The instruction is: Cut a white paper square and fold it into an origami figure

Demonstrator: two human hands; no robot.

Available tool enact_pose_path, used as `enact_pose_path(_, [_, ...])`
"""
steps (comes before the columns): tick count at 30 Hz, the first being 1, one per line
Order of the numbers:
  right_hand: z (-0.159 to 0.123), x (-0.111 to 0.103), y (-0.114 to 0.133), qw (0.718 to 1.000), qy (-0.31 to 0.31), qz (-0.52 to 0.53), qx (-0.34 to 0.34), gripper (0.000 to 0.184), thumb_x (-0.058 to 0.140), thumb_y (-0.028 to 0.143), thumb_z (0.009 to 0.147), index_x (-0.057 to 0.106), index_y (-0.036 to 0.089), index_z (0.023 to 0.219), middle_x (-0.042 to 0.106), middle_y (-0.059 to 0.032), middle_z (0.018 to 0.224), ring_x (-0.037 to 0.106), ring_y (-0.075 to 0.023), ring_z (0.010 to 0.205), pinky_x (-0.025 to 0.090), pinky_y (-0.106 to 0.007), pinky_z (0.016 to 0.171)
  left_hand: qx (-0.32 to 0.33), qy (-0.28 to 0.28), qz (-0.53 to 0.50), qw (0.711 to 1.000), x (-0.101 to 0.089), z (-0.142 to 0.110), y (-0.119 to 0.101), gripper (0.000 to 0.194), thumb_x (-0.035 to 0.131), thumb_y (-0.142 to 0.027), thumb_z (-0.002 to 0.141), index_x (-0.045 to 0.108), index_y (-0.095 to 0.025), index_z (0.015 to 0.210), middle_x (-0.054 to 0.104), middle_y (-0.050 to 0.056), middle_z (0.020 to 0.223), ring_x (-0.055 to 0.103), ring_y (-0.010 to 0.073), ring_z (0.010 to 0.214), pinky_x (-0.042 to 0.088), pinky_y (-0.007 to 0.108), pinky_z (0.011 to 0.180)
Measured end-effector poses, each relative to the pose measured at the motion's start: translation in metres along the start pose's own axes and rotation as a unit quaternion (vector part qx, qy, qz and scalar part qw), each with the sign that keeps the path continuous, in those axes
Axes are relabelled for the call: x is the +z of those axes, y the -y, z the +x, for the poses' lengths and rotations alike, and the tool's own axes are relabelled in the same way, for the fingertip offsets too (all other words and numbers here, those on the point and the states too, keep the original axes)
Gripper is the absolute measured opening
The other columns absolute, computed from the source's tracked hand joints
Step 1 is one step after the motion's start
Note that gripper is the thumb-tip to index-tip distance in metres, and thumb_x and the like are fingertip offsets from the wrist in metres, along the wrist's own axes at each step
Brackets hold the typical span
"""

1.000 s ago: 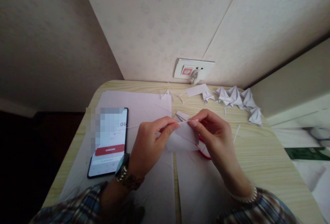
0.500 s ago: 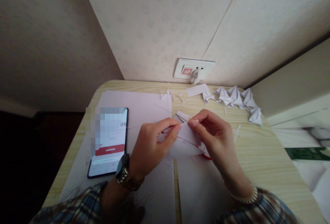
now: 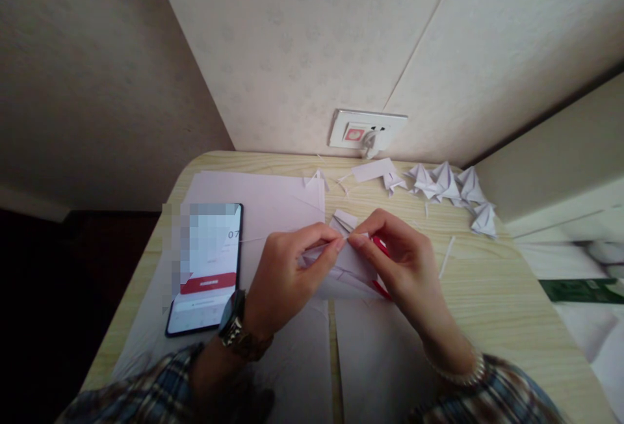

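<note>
Between my hands is a small folded piece of white paper [image 3: 358, 261], lifted a little above the table. My left hand [image 3: 292, 274] pinches its upper edge between thumb and index finger. Close beside it, my right hand [image 3: 402, 258] pinches the same edge, the two sets of fingertips almost touching. Red scissor-like handles [image 3: 381, 289] show partly from behind the paper and my right hand. Just beyond my fingertips lies another folded paper piece [image 3: 344, 219]. Large white sheets [image 3: 258, 199] lie flat under and in front of my hands.
A phone [image 3: 209, 274] with a lit screen lies left of my left hand. Several folded paper shapes [image 3: 444, 182] stand at the back right. Paper scraps [image 3: 316, 180] and a paper strip [image 3: 373, 170] lie near the wall, below a socket with a plug [image 3: 370, 141].
My right hand has slid slightly left along the paper's edge, toward my left fingertips. The paper has turned a little, and more of the red handles shows. My left hand has barely moved.
</note>
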State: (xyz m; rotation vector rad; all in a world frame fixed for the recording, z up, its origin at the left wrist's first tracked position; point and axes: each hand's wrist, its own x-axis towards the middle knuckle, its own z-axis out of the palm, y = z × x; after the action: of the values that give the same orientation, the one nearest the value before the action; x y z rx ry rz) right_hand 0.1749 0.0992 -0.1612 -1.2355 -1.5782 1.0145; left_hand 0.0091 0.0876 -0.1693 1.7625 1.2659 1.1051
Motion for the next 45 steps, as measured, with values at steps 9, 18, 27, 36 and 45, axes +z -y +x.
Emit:
enact_pose_path(9, [0.001,-0.001,-0.003,0.999,0.035,-0.004,0.022,0.013,0.065,0.025,0.085,0.065,0.021,0.073,0.061,0.0023,0.067,0.053,-0.0128,0.064,0.039,-0.027,0.059,-0.001,0.003,0.012,1.0,0.001,0.001,0.001,0.016,0.061,-0.014,0.089,0.068,-0.018,0.075,0.074,-0.003,0.071,0.067,0.0109,0.065,0.047,0.019,0.065])
enact_pose_path(18, [0.001,0.0,-0.007,0.999,0.039,-0.001,0.035,0.011,0.066,0.029,0.085,0.065,0.021,0.078,0.064,0.0005,0.073,0.056,-0.0153,0.069,0.042,-0.03,0.065,-0.015,0.005,0.011,1.0,0.0,0.001,0.0,0.017,0.06,-0.016,0.089,0.068,-0.018,0.074,0.073,-0.003,0.07,0.065,0.0118,0.064,0.045,0.021,0.063])
enact_pose_path(27, [0.001,0.0,-0.006,0.999,0.014,0.012,0.044,0.013,0.068,0.028,0.084,0.064,0.021,0.074,0.062,0.0021,0.069,0.055,-0.013,0.065,0.039,-0.027,0.061,-0.038,0.026,-0.048,0.998,0.002,0.002,0.003,0.022,0.055,-0.025,0.095,0.07,-0.017,0.08,0.074,-0.001,0.076,0.066,0.0125,0.072,0.045,0.021,0.068])
enact_pose_path(36, [0.007,-0.002,-0.003,0.997,-0.019,0.066,0.035,0.018,0.068,0.033,0.081,0.061,0.02,0.07,0.059,0.0023,0.063,0.053,-0.0123,0.058,0.037,-0.025,0.053,-0.019,0.015,-0.121,0.992,0.005,0.001,0.006,0.066,0.041,-0.073,0.089,0.064,-0.015,0.111,0.069,0.005,0.081,0.054,0.0169,0.059,0.039,0.029,0.057])
enact_pose_path(45, [-0.022,-0.027,0.08,0.994,-0.046,0.084,-0.061,0.017,0.07,0.031,0.076,0.061,0.019,0.068,0.059,0.0029,0.064,0.052,-0.0113,0.059,0.038,-0.024,0.052,0.01,0.003,-0.231,0.973,-0.013,-0.035,-0.067,0.075,0.065,-0.067,0.079,0.045,-0.019,0.133,0.069,0.003,0.083,0.064,0.0188,0.07,0.05,0.027,0.06])
